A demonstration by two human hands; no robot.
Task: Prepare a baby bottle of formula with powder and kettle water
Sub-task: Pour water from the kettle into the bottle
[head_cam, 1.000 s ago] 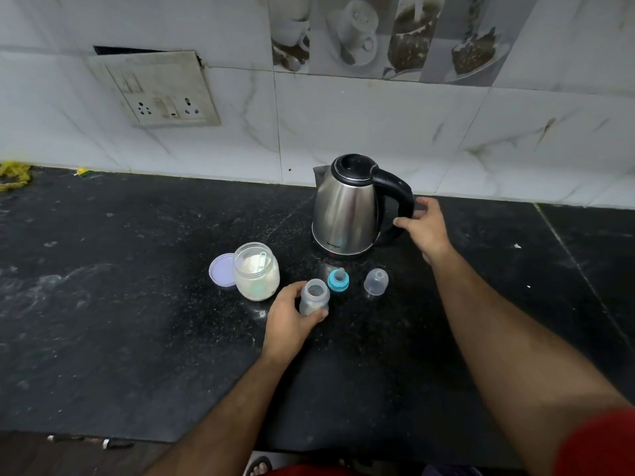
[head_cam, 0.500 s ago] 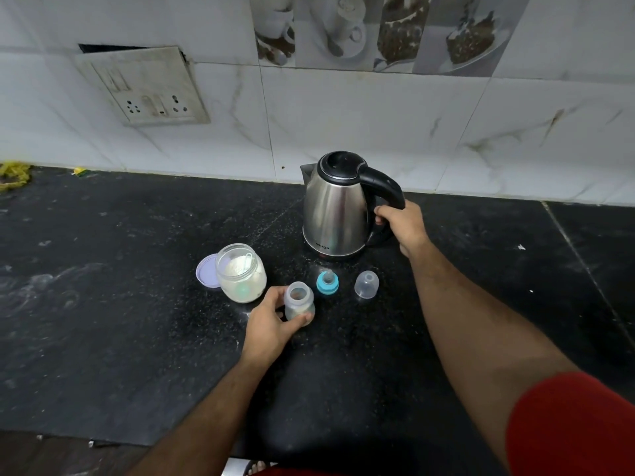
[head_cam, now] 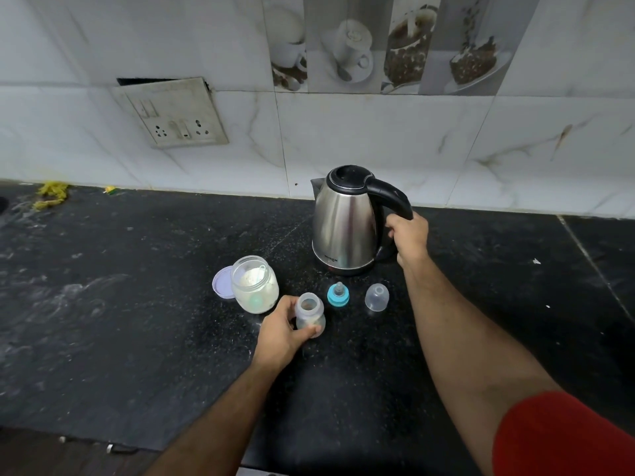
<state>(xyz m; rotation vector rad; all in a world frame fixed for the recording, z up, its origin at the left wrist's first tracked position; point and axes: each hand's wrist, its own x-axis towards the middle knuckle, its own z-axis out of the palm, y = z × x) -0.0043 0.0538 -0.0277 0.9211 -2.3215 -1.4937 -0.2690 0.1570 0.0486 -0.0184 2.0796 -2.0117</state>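
The right hand [head_cam: 409,235] grips the kettle [head_cam: 345,225] by its black handle; the kettle stands on the counter [head_cam: 137,304]. The left hand [head_cam: 283,333] clasps the open bottle [head_cam: 310,314], upright just beside the powder jar [head_cam: 254,285]. The teat [head_cam: 338,295] and cap [head_cam: 377,297] stand near, between bottle and kettle.

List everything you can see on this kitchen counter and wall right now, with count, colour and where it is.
kettle: one, steel with black lid and handle, back of the counter
baby bottle: one, clear, open, in front of the kettle
powder jar: one, clear, open, left of the bottle
jar lid: one, pale purple, behind the jar's left side
teat ring: one, blue, right of the bottle
bottle cap: one, clear, right of the teat ring
socket plate: one, white, on the wall
yellow scraps: some, far left
left hand: around the bottle
right hand: on the kettle handle
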